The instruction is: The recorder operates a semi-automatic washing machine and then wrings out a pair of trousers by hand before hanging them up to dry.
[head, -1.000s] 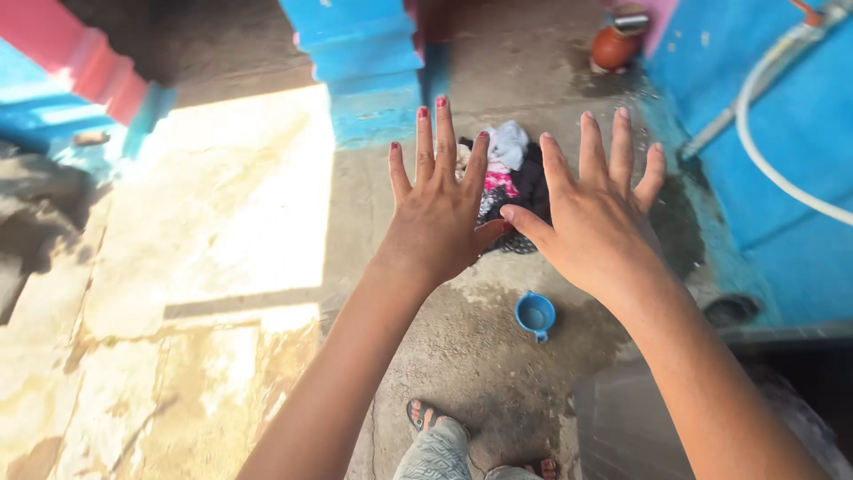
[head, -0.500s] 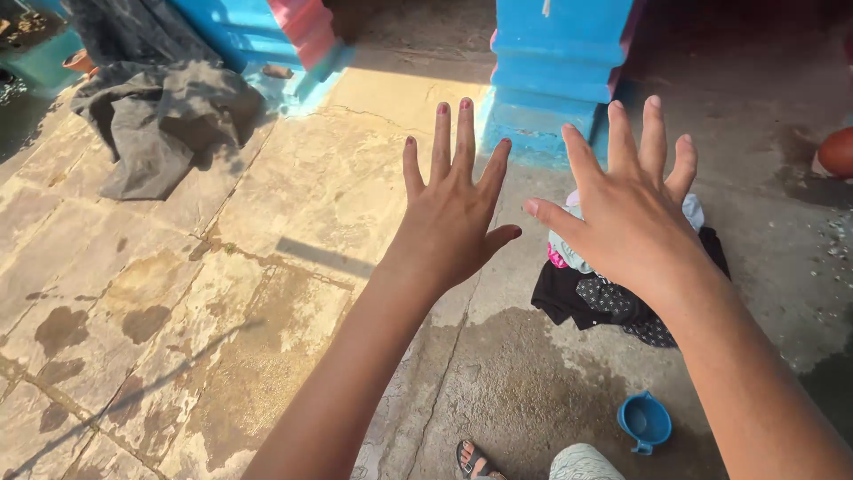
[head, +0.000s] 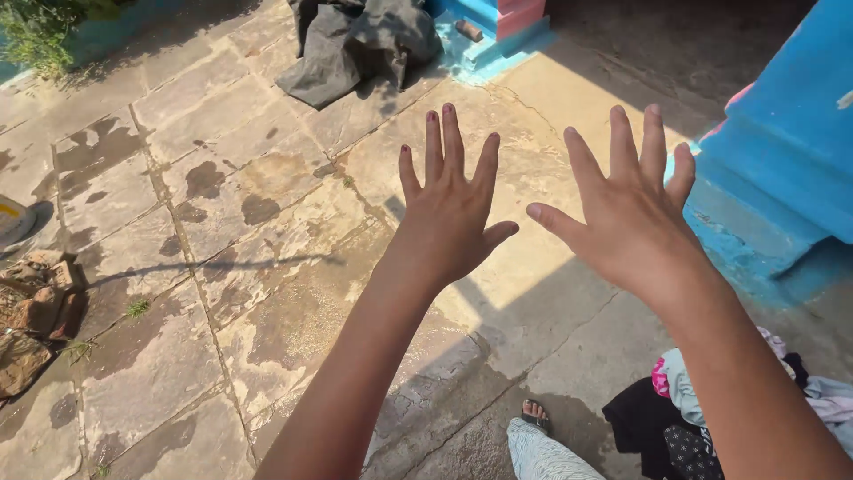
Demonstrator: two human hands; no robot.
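Note:
My left hand [head: 449, 213] and my right hand [head: 631, 218] are both stretched out in front of me, backs up, fingers spread wide, holding nothing and touching nothing. The nails on the left hand are painted dark red. They hover above a sunlit stone-slab floor [head: 222, 231] with damp patches. A heap of clothes [head: 666, 418], black, pink and pale blue, lies at the lower right, partly hidden by my right forearm. My sandalled foot and patterned trouser leg [head: 538, 444] show at the bottom edge.
A grey cloth [head: 355, 40] lies crumpled at the top by a blue and pink pillar base [head: 498, 22]. A blue pillar [head: 782, 151] stands at the right. Broken bricks [head: 35, 311] sit at the left edge, with greenery [head: 40, 27] at the top left.
The view has swung to the left: the clothes heap slid to the lower right corner, the blue mug left the view, and the grey cloth moved to the top centre. Both hands stay spread.

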